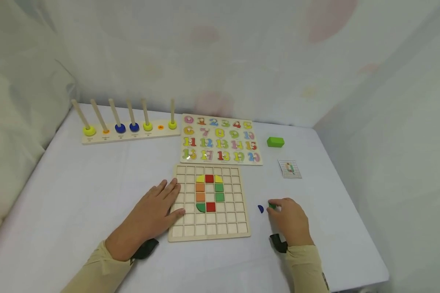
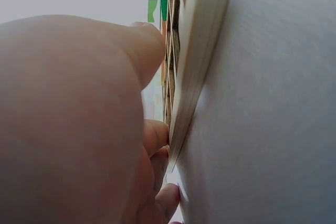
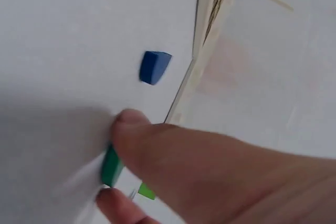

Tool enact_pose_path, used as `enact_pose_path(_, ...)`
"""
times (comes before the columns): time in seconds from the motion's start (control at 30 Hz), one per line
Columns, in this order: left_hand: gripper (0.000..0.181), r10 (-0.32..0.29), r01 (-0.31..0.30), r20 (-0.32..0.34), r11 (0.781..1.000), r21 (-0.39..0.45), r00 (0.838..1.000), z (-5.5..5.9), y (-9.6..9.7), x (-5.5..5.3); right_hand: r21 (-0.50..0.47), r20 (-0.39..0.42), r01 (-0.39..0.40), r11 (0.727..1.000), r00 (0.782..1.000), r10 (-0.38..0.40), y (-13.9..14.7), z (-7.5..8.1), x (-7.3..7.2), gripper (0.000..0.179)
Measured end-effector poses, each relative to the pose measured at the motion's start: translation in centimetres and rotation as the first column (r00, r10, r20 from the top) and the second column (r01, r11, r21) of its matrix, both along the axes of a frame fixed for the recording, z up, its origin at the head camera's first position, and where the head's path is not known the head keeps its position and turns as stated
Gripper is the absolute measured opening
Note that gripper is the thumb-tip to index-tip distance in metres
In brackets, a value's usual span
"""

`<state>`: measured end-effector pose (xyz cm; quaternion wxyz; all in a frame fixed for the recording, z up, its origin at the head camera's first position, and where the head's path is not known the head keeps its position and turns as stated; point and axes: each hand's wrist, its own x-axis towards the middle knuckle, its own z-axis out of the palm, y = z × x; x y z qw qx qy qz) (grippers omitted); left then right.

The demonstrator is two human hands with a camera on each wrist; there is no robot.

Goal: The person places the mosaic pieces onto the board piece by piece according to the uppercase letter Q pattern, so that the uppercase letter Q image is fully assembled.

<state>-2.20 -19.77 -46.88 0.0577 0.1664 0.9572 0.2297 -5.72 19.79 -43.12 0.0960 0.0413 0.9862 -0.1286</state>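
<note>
My left hand (image 1: 150,211) lies with fingers extended over the left edge of a wooden grid board (image 1: 172,234). On the board, red, orange, yellow and green tiles form a ring, with a rounded green tile (image 1: 201,207) at its lower left corner. To the right of the board, my right hand (image 1: 291,219) pinches a small green tile (image 3: 110,166) between thumb and finger, low over the white tabletop. The fingers hide part of its outline. A dark blue half-round tile (image 1: 260,209) lies beside the fingertips, between them and the board.
Behind the grid board lies a number puzzle board (image 1: 221,159). A peg stand (image 1: 132,137) with yellow and blue rings is at the back left. A green block (image 1: 275,142) and a pattern card (image 1: 290,169) sit at the right, beyond my right hand.
</note>
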Motion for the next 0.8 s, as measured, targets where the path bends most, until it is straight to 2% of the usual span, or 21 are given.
enact_pose_path(0.23, 0.080, 0.003, -0.003, 0.007, 1.000, -0.005, 1.000, 0.2, 0.0, 0.2, 0.003, -0.083, -0.038, 0.999, 0.996, 0.038, -1.5, 0.5, -0.3, 0.027)
enact_pose_path(0.43, 0.081, 0.001, -0.001, 0.020, 1.000, -0.005, 1.000, 0.1, 0.1, 0.1, 0.035, -0.024, 0.017, 0.999, 1.000, -0.016, -1.8, 0.6, -0.6, 0.030)
enact_pose_path(0.53, 0.081, -0.001, 0.001, 0.014, 1.000, -0.016, 1.000, 0.2, 0.1, 0.2, 0.015, -0.030, 0.017, 1.000, 0.999, -0.017, -1.8, 0.3, -0.7, 0.025)
enact_pose_path(0.7, 0.079, 0.002, -0.003, -0.002, 1.000, -0.018, 1.000, 0.5, 0.1, 0.2, -0.037, -0.135, -0.084, 0.996, 0.988, 0.078, -2.5, -0.1, -0.8, 0.024)
enact_pose_path(0.8, 0.079, 0.002, -0.002, -0.002, 1.000, -0.015, 1.000, 0.7, 0.1, 0.2, -0.090, -0.198, -0.167, 0.982, 0.969, 0.147, -4.0, 0.2, -0.3, 0.023)
